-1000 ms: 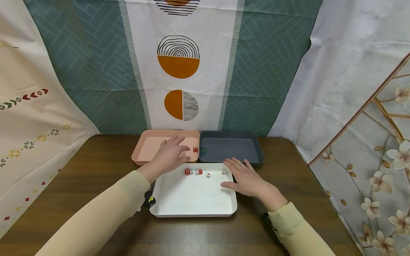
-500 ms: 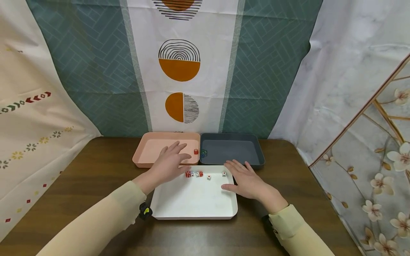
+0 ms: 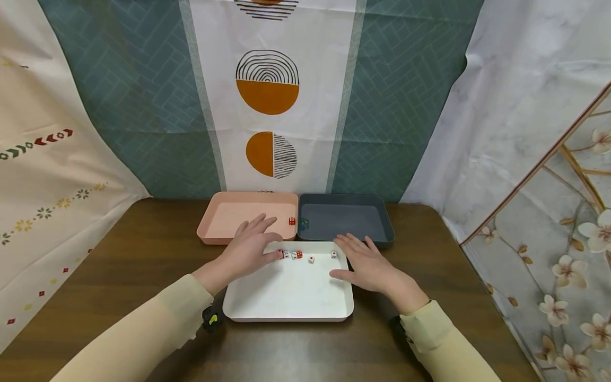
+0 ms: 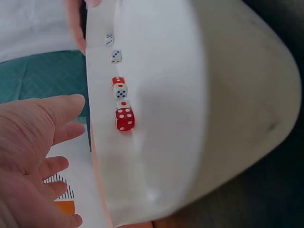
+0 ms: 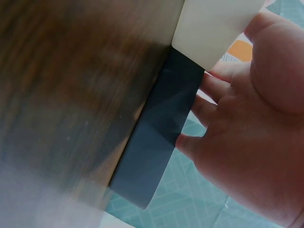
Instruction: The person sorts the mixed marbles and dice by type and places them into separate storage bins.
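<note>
Several red and white dice lie in a row along the far side of the white tray (image 3: pixel 288 297). My left hand (image 3: pixel 250 249) hovers over the tray's far left corner with fingers spread and holds nothing. In the head view its thumb overlaps a red die (image 4: pixel 125 119), which shows fully in the left wrist view. A red die and a white die (image 3: pixel 294 255) sit side by side near the middle. To their right are a single white die (image 3: pixel 311 260) and another white die (image 3: pixel 333 254). My right hand (image 3: pixel 365 265), fingers extended, is at the tray's right edge beside that last die, holding nothing.
Behind the white tray stand a pink tray (image 3: pixel 229 212) and a dark grey tray (image 3: pixel 353 215), side by side. Red dice (image 3: pixel 291 221) sit in the pink one's right end, green and blue dice (image 3: pixel 304 224) in the grey one's left end. Patterned cloth (image 3: pixel 401 95) hangs behind the wooden table (image 3: pixel 157 249).
My left hand has drawn back a little from the pink tray, toward me and left, and its thumb now overlaps the red die. The right hand and the dice stay put.
</note>
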Tool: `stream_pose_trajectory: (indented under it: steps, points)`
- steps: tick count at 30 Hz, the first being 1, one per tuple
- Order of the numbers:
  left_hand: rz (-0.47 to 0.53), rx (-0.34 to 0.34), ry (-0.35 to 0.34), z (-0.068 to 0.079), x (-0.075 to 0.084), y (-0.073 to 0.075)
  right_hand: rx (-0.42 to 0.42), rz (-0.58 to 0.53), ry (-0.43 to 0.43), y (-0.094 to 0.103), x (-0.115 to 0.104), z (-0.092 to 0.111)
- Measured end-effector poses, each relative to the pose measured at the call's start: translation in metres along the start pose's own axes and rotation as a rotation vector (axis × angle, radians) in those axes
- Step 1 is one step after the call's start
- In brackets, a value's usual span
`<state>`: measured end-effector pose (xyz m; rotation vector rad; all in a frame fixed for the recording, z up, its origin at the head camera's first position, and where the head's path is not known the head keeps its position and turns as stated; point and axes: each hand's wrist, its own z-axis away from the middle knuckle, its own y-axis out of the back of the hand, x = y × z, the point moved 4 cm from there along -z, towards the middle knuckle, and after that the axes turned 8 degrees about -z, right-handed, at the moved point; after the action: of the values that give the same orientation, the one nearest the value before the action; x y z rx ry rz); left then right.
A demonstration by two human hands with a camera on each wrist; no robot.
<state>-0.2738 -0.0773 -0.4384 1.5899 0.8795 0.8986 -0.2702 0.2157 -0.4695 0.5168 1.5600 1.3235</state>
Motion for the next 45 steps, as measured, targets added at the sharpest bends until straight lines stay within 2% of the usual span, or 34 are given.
stream_pose_trajectory:
  steps: [15, 28, 45]
  points:
    - [-0.041, -0.035, -0.017, 0.003, 0.0, -0.009, -0.002, 0.001, -0.008, 0.002, -0.001, 0.0]
    - [-0.069, -0.048, -0.017, -0.001, -0.004, -0.019, -0.005, -0.004, -0.006, 0.003, -0.001, 0.001]
    - [-0.047, -0.042, -0.018, -0.004, -0.004, -0.026, -0.005, -0.013, -0.002, 0.0, 0.001, -0.001]
